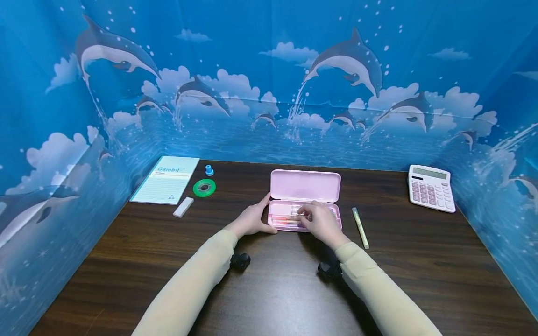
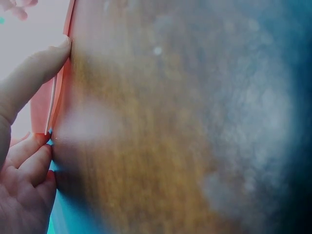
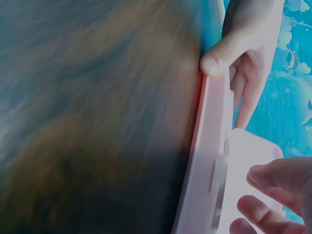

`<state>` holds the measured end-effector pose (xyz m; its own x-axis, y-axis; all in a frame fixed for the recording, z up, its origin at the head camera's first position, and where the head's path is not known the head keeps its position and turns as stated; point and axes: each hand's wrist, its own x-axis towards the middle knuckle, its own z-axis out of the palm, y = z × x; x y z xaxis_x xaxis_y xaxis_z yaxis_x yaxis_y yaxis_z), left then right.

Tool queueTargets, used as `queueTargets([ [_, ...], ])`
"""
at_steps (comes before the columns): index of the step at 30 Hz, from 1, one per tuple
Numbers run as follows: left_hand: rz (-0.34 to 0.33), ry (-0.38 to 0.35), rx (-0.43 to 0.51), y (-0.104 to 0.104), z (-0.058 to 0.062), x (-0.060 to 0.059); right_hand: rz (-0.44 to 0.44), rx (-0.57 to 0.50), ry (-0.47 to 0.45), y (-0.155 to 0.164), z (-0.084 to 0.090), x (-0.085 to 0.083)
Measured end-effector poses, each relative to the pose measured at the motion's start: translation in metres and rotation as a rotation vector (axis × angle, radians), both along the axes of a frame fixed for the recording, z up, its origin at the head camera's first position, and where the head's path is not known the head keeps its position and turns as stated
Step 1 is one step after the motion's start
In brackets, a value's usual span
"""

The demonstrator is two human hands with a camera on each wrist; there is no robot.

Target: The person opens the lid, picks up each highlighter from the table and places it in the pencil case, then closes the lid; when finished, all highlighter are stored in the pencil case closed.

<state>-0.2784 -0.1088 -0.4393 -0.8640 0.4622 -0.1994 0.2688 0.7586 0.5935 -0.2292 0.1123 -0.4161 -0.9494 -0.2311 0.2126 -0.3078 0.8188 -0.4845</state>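
Observation:
A pink pencil case (image 1: 304, 184) lies with its lid raised in the head view, several slim pens (image 1: 283, 219) in its tray. My left hand (image 1: 251, 219) grips the case's left end, thumb at the front edge and fingers round the back corner. That thumb (image 2: 41, 66) presses the pink rim in the left wrist view. Over the tray is my right hand (image 1: 321, 221), its fingertips close above the pens. In the right wrist view, its thumb and bent fingers (image 3: 265, 214) stand apart with nothing seen between them.
A yellowish pen (image 1: 360, 227) lies right of the case, with a calculator (image 1: 431, 188) farther right. At the back left are a Gambit notebook (image 1: 166, 179), a small blue object (image 1: 209, 170), a green tape roll (image 1: 204, 188) and a white eraser-like block (image 1: 183, 207). A dolphin-print curtain (image 1: 269, 93) surrounds the table.

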Motion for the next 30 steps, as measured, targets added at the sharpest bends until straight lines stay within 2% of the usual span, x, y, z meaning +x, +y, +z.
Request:
queueTargets([
  [8, 0.006, -0.003, 0.010, -0.001, -0.001, 0.000, -0.101, 0.017, -0.012, 0.024, 0.000, 0.008],
  [15, 0.004, -0.003, 0.014, -0.001, -0.001, 0.000, -0.123, -0.001, 0.003, 0.044, -0.001, 0.011],
  [23, 0.001, 0.005, 0.019, -0.002, -0.002, -0.001, -0.190, 0.029, -0.059, 0.072, -0.005, 0.019],
  [30, -0.003, 0.007, 0.014, -0.001, -0.005, -0.003, -0.263, 0.037, -0.075, 0.104, -0.010, 0.030],
])
